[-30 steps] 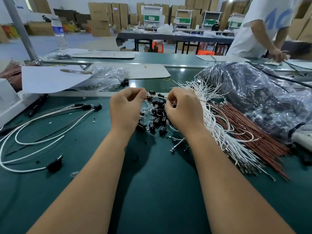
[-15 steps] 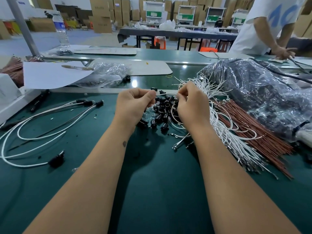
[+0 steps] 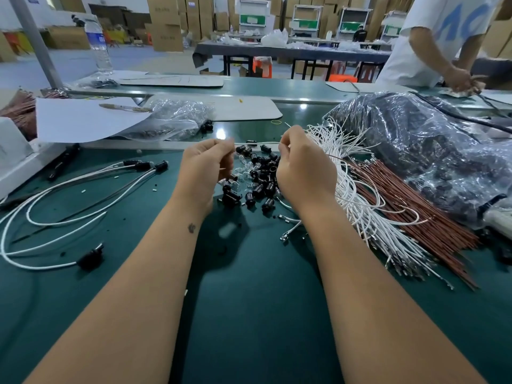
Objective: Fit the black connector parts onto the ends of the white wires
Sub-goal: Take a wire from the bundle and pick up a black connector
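head view: both hands are raised just above a green table. the left hand has its fingers curled and pinches one end of a white wire. the right hand pinches the same wire with curled fingers, and the wire runs level between the two hands. whether a black part sits on the end inside the left hand cannot be told.

right under and between the hands lies a heap of black connector parts, mixed with a few small clear pieces, all resting on the table. just right of the right hand, and partly behind it, is a thick bundle of white wires with metal tips fanned toward the near edge. touching its right side lies a bundle of reddish-brown wires. beyond those sits a large clear plastic bag with dark contents.

on the left of the table lie finished wires, long white loops with black parts on their ends. farther back are a sheet of white paper, a pen on it, and a smaller clear bag. a water bottle stands far left. a person in a white shirt stands at the far right.
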